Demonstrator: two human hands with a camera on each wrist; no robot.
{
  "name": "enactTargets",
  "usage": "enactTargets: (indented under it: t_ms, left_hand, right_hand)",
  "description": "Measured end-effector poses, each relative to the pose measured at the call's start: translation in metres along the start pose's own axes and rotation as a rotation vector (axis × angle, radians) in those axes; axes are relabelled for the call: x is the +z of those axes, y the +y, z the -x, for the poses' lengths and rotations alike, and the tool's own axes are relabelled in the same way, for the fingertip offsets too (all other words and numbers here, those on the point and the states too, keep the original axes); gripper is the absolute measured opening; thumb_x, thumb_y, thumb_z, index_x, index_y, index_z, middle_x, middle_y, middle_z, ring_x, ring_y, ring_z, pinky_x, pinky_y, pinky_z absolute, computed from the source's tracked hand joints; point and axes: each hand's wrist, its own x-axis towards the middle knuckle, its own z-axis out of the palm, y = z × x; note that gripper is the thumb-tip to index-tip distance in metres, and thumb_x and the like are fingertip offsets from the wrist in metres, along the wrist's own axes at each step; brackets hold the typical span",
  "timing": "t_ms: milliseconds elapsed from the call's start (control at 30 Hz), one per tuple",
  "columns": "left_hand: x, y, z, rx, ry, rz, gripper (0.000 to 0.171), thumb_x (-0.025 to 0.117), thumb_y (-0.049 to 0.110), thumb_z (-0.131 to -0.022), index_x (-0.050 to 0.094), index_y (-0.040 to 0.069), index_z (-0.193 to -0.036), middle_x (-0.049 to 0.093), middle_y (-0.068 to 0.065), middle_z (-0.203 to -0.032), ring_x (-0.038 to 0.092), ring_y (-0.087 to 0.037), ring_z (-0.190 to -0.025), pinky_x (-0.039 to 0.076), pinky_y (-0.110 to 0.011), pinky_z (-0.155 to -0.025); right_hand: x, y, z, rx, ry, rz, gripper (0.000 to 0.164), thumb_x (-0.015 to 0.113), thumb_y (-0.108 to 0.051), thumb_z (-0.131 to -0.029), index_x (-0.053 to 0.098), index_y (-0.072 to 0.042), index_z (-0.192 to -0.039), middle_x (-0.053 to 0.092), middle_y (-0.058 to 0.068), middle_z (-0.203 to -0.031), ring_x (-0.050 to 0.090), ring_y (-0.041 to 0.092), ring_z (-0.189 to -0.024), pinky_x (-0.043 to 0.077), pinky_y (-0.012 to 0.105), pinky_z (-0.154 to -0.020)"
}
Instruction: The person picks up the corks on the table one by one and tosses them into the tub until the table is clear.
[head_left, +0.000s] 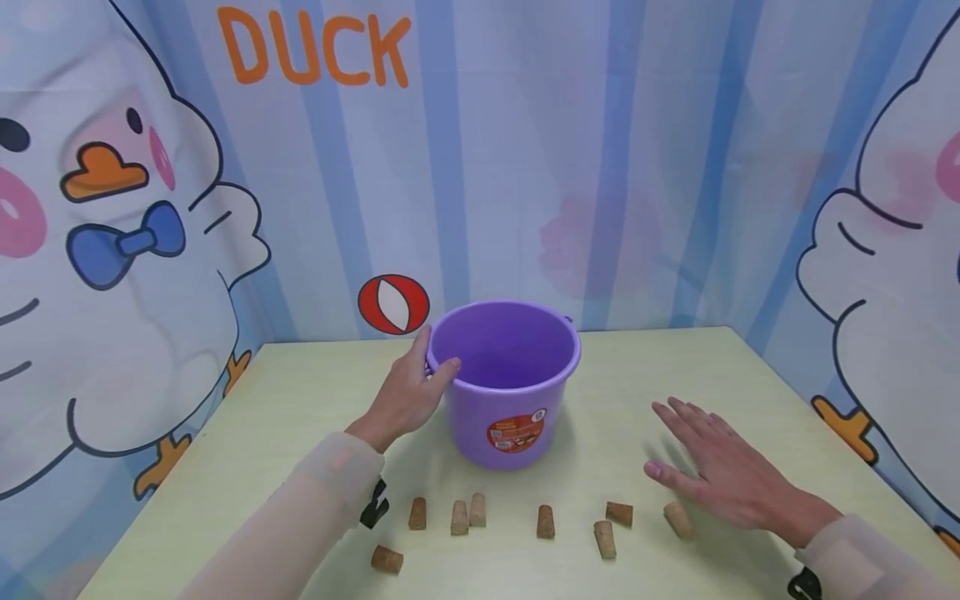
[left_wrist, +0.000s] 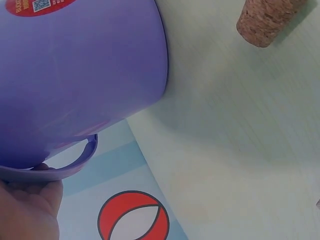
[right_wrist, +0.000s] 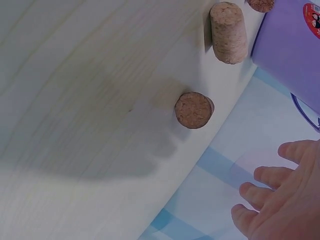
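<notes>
Where the purple bucket point(head_left: 510, 400) stands upright at mid-worktop, mouth up, the left hand point(head_left: 408, 387) grips its rim on the left, thumb over the lip; orange-red label point(head_left: 517, 433) faces the near side; eight corks point(head_left: 545, 522) lie scattered in front, the leftmost point(head_left: 387, 560) on its side, two near the middle almost touching; right hand point(head_left: 723, 467) released, fingers extended, over the worktop just beside the rightmost cork point(head_left: 678, 521).

Worktop point(head_left: 622, 367) pale yellow-green, faint grain in the wrist views, soft shadows; behind and at both sides, a blue-striped cloth point(head_left: 495, 150) with printed ducks, orange "DUCK" lettering point(head_left: 315, 46) and a red-and-white ball point(head_left: 393, 304).

Back edge runs close behind the bucket; side edges slant outward toward the viewer; near edge out of frame; clearance between bucket and right hand fairly wide; left forearm crosses the left side; a strip of worktop separates bucket from corks.
</notes>
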Motion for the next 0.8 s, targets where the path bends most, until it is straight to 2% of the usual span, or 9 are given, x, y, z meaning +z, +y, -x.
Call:
enactTargets:
  t_ms: [500,800]
  left_hand:
    - [0.0009,-0.0006,0.0008,0.008,0.015,-0.008,0.080,0.049,0.038,-0.105,0.004,0.008,-0.165,0.032,-0.014,-0.165,0.038,-0.035,-0.148,0.040,-0.053,-0.112]
    - [0.0019,-0.0011,0.0004,0.009,0.019,-0.009,0.080,0.048,0.039,-0.105,0.005,0.008,-0.165,0.033,-0.014,-0.165,0.039,-0.034,-0.147,0.041,-0.052,-0.112]
  right_hand:
    - [-0.0046,-0.0002,-0.0031,0.041,0.002,0.027,0.082,0.057,-0.056,-0.099,0.031,-0.009,-0.162,0.029,0.026,-0.163,0.029,0.051,-0.146,0.022,0.071,-0.113]
    - [-0.0075,0.0013,-0.0041,0.080,-0.004,0.032,0.081,0.055,-0.057,-0.100,0.034,-0.006,-0.160,0.035,0.027,-0.159,0.035,0.053,-0.142,0.031,0.075,-0.106]
